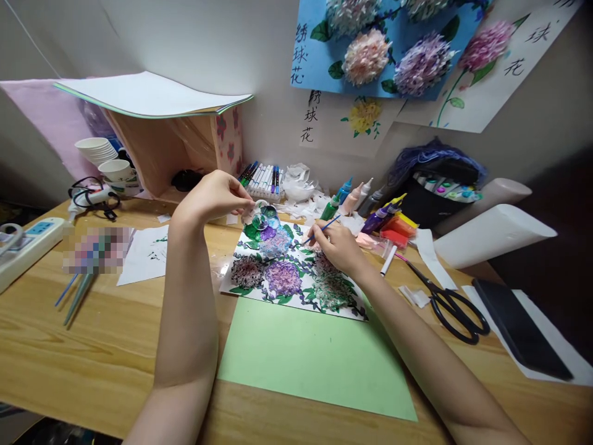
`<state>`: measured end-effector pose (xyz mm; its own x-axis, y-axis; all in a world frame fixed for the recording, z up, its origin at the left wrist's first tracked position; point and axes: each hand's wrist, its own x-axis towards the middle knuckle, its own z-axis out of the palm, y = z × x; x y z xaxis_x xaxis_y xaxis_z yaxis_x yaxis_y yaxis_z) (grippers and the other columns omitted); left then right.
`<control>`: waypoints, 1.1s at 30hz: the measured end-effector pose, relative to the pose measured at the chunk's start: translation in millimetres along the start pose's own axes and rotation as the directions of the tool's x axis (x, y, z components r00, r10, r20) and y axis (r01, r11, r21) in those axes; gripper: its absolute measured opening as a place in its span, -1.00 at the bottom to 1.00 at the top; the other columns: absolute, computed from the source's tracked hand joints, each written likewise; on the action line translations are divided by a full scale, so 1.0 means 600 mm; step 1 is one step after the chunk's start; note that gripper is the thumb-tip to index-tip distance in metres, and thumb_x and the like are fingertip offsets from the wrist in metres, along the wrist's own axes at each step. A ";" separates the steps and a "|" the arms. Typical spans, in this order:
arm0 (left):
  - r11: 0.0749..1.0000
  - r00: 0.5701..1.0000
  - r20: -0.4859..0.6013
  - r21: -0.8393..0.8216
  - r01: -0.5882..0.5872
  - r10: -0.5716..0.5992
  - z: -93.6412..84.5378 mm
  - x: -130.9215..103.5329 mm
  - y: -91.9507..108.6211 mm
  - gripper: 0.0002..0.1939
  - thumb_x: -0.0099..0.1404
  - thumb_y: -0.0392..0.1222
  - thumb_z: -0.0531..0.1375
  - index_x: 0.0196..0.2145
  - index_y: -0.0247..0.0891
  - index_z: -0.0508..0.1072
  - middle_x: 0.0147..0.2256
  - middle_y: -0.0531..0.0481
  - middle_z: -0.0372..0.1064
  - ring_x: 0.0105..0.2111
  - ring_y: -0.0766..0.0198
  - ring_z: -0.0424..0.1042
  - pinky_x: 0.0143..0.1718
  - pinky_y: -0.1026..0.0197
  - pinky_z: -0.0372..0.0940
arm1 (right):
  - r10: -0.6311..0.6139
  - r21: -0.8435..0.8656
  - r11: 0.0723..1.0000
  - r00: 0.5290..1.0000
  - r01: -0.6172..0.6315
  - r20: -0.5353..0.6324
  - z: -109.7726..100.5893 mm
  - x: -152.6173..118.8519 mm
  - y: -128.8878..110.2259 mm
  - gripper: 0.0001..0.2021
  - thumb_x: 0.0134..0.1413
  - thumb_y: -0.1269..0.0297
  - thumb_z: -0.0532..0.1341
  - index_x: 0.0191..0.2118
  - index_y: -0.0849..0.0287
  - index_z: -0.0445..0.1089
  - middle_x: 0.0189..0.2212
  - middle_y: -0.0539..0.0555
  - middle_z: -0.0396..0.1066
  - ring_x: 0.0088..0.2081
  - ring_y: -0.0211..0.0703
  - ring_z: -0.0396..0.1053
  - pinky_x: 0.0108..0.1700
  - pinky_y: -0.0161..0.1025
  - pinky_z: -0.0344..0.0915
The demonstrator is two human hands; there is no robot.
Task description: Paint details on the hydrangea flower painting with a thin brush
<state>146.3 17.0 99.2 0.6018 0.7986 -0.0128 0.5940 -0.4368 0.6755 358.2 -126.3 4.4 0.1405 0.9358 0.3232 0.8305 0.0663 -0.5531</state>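
Note:
My left hand [227, 193] pinches the rim of a small clear paint palette [266, 217] with round wells, smeared green, purple and pale pink. The palette is over the upper left of a white sheet with a flower picture [283, 278], which has ruffled blooms, green leaves and dark vines. A thin blue paintbrush [330, 222] is gripped in my right hand [337, 246], above the picture's upper right. Its tip is close to a pale pink patch; whether it touches I cannot tell. Beneath the picture's near edge lies a light green sheet [319, 358].
Paint bottles [353, 196] and markers [265, 176] stand behind the picture. Black-handled scissors [456, 312], a dark phone-like slab [521, 330] and a paper roll [495, 238] lie right. Paper cups [115, 170], a power strip [34, 244] and a pink box [229, 139] are left.

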 end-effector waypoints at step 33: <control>1.000 1.000 -0.004 0.025 -0.008 0.008 -0.003 -0.004 0.004 -0.79 -0.06 -0.13 0.31 -0.48 -0.33 0.56 -0.56 -0.08 0.45 -0.49 0.24 0.42 -0.46 0.24 0.24 | -0.020 -0.056 0.998 0.999 0.022 0.038 0.003 0.001 0.009 -0.66 0.26 0.26 -0.07 -0.47 0.15 0.33 -0.49 0.06 0.40 -0.31 -0.12 0.33 -0.21 -0.22 0.16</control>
<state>145.2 14.5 102.4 0.6044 0.7967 -0.0040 0.6025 -0.4538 0.6566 361.6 -124.9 0.3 0.1034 0.9469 0.3045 0.8621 0.0674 -0.5022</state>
